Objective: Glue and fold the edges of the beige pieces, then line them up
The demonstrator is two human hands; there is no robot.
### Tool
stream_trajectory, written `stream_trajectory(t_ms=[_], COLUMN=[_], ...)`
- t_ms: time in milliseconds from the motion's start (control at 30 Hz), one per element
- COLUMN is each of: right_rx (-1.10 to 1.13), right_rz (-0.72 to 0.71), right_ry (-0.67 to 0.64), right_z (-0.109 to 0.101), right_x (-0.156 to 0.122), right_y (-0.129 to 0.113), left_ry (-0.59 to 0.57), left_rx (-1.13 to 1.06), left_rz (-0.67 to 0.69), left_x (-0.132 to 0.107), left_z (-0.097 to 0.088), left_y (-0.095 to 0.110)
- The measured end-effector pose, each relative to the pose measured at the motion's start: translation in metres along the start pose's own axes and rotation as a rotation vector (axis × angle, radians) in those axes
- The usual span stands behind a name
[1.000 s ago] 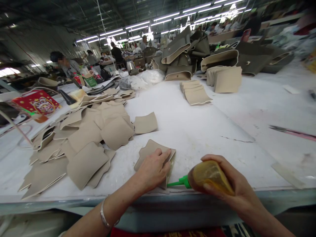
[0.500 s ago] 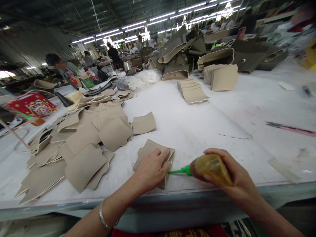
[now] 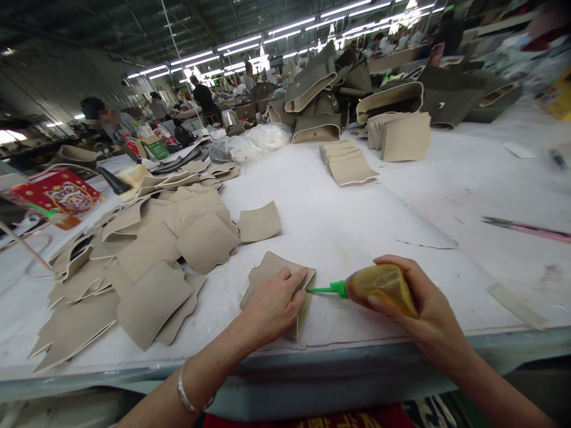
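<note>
My right hand [image 3: 422, 303] is wrapped round a squeeze bottle [image 3: 381, 286] of amber liquid, likely glue, tilted on its side. Its thin green nozzle [image 3: 325, 289] points left, the tip at the right edge of a beige leather piece [image 3: 270, 270]. On that piece rests my left hand [image 3: 276, 306], fingers bent and pressing it against the table near its right corner; the thumb is partly hidden. A glossy strip shows along the piece's right edge. Just beyond lies a single small leather piece [image 3: 260, 222].
Many loose leather pieces [image 3: 151, 303] spread over the left. Small stacks [image 3: 352, 163] of panels and dark bag bodies [image 3: 312, 89] sit at the back. Pink-handled snips [image 3: 526, 228] lie at right, a red patterned bag [image 3: 60, 190] at far left. Co-workers [image 3: 203, 95] are in the distance.
The bottle in my right hand has shifted slightly upward, its nozzle tip moving up along the leather piece's right edge. My left hand stays in place on the piece.
</note>
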State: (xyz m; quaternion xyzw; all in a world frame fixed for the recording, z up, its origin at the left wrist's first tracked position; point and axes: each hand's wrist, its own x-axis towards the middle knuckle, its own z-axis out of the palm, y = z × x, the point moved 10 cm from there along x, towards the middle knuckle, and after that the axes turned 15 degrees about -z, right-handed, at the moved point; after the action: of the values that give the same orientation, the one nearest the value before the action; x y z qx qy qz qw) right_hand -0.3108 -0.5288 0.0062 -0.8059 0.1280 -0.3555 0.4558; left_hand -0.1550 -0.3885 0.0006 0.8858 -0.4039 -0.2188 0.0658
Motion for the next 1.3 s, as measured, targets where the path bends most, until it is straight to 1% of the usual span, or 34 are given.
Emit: stream_trajectory(t_ms=[133,200,300,333,500,567,667,733,767,867,933,1067,1167,1233,1300], right_rx=[0.141,0.158,0.061,0.049,0.202,0.161,0.025,-0.009,0.007,0.109,0.115,-0.008,-0.076,-0.117,-0.143], right_rz=[0.074,0.098,0.082,0.082,0.152,0.146,0.093,0.064,0.060,0.075,0.077,0.035,-0.020,-0.063,-0.095], right_ry=[-0.136,-0.128,-0.019,-0.008,-0.136,-0.099,-0.006,0.022,0.016,-0.071,-0.095,0.001,0.076,0.103,0.097], right_z=[0.020,0.020,0.006,0.005,0.023,0.017,0.002,-0.001,0.001,0.014,0.017,0.000,-0.012,-0.016,-0.016], right_x=[-0.012,-0.014,-0.011,-0.011,-0.019,-0.018,-0.011,-0.010,-0.010,-0.015,-0.014,0.001,0.010,0.012,0.010], right_y=[-0.001,-0.002,-0.004,-0.004,-0.003,-0.003,-0.003,-0.003,-0.002,0.004,0.007,0.009,0.004,-0.001,-0.005], left_ry=[0.002,0.005,-0.003,-0.007,0.005,0.007,0.000,-0.003,-0.005,-0.020,-0.029,-0.047,-0.068,-0.074,-0.074], left_rx=[-0.004,0.001,-0.004,-0.010,-0.018,-0.016,-0.019,-0.023,-0.026,-0.039,-0.046,-0.055,-0.071,-0.080,-0.085], left_rz=[0.001,-0.006,-0.023,-0.024,-0.009,-0.012,-0.017,-0.018,-0.020,-0.015,-0.011,-0.025,-0.031,-0.030,-0.026], left_x=[0.000,0.000,0.000,0.000,0.000,0.000,-0.001,-0.001,-0.001,0.000,0.001,0.002,0.002,0.002,0.002], left_z=[0.001,0.001,0.001,0.001,0.000,0.000,0.000,0.000,0.001,0.002,0.002,0.003,0.004,0.004,0.004], left_y=[0.000,0.000,-0.001,-0.001,0.000,0.000,0.000,0.000,-0.001,-0.001,-0.001,0.000,-0.001,-0.001,-0.001])
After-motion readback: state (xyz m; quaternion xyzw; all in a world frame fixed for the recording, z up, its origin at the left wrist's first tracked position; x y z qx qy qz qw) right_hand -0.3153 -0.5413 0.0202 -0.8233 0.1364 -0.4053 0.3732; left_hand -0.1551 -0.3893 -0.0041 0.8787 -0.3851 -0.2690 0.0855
